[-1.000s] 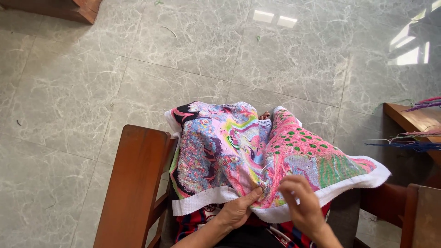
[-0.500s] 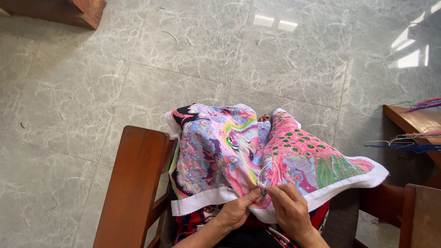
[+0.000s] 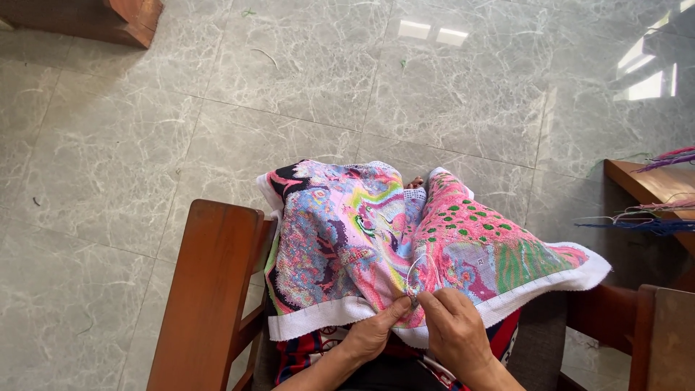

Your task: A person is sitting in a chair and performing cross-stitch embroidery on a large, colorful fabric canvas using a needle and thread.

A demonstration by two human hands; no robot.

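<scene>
So your left hand (image 3: 373, 334) is pinching the white border of the embroidery cloth (image 3: 376, 239) right at the near edge, grip closed on the fabric. Your right hand (image 3: 455, 331) sits just beside it, fingertips pressed together at the same spot where a loop of light thread (image 3: 414, 269) comes up out of the cloth. I'd guess there's a needle in that grip, but it's too small to make out. The cloth is draped over your lap, spreading away from both hands.

Progress-wise, it looks nearly done to me: almost the whole piece is filled in with pink, blue and green stitching, and only the white border is bare. What's left seems to be a small patch right by your fingers. The wooden chair arm (image 3: 206, 289) is off to the left of your grip, and loose coloured threads (image 3: 651, 217) are on the surface well off to the right.
</scene>
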